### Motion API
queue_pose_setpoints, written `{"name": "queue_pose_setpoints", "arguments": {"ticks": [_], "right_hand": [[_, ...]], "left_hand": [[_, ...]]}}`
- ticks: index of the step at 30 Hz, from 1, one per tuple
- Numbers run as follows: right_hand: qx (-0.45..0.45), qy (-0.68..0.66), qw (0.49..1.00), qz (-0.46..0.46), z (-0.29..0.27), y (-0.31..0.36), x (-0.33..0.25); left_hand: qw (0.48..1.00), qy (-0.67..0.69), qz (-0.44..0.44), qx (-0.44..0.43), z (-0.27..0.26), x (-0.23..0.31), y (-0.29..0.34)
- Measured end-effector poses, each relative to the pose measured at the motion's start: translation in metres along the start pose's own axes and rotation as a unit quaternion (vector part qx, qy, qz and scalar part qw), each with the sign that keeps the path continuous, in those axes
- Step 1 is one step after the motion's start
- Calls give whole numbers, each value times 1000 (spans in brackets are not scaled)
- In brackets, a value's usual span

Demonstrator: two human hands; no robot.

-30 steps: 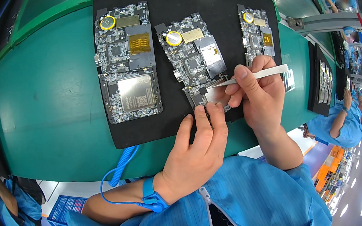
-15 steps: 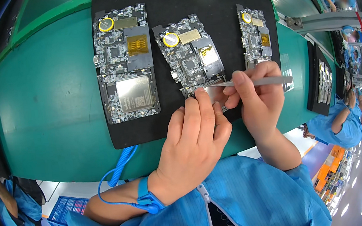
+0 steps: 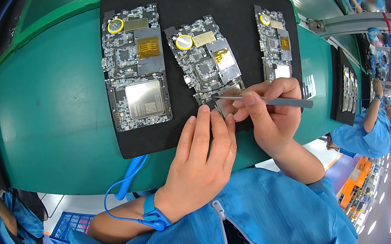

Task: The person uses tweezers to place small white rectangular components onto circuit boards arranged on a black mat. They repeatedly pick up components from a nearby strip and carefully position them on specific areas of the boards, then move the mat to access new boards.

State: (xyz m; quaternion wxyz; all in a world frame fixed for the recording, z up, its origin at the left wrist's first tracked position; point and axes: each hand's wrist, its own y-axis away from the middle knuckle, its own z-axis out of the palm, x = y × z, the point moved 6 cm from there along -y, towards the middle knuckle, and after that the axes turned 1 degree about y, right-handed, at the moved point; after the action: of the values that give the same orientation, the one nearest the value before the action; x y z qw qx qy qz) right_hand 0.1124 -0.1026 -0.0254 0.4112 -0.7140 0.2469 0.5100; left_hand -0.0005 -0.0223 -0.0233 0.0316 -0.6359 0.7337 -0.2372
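A tilted circuit board (image 3: 207, 67) with a yellow-rimmed coin cell (image 3: 184, 42) lies in the middle of a black mat (image 3: 177, 3). My left hand (image 3: 202, 157) rests over its near end, fingers stretched out and fingertips on the board's edge. In my right hand (image 3: 274, 113) are grey tweezers (image 3: 286, 103), pinched between thumb and fingers. Their tips point left, at the near part of the board beside a silver metal shield (image 3: 225, 104). Whether the tips grip anything is too small to tell. My fingers hide part of the board's near end.
A second circuit board (image 3: 135, 66) lies to the left on the mat, a third board (image 3: 273, 41) to the right. The green table (image 3: 54, 109) surrounds the mat. A blue coiled cord (image 3: 129, 177) runs to my left wristband (image 3: 153, 213). Co-workers in blue sit at both sides.
My right hand has moved slightly down and left, the tweezers now slanting more. My left hand has drawn back a little toward me, its fingers straighter, uncovering more of the board's near end.
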Motion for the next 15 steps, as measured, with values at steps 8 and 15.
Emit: {"name": "queue_pose_setpoints", "arguments": {"ticks": [8, 15], "right_hand": [[39, -39, 996, 63, -13, 2, -7], [235, -74, 958, 148, -155, -8, 10]], "left_hand": [[1000, -17, -5, -23, -2, 1, -2], [993, -7, 67, -94, -5, 42, -52]]}}
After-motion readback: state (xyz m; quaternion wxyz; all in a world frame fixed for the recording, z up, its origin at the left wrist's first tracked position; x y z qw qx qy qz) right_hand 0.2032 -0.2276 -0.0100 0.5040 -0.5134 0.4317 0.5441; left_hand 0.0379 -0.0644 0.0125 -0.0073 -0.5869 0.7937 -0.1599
